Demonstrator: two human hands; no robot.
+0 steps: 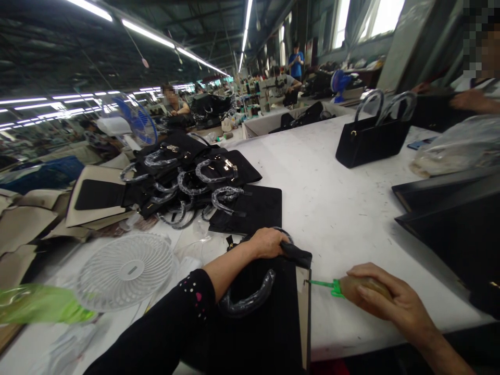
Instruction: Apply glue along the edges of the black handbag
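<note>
Sideways, the bottle sits in the right hand's wrapped grip over the table's near edge, long axis nearly level, nozzle pointing left at the bag's pale side; tip contact is unclear. The bag lies lengthwise across that edge, its far end gripped by the left hand. Beyond, a heap and a fan crowd the table's left side.

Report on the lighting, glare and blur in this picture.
Head view: the ceiling tubes and window burn out to white; head view: the black bag under the left hand loses most surface detail, while the wrapped handle on it catches highlights; head view, left edge: the green plastic looks soft and smeared.
</note>
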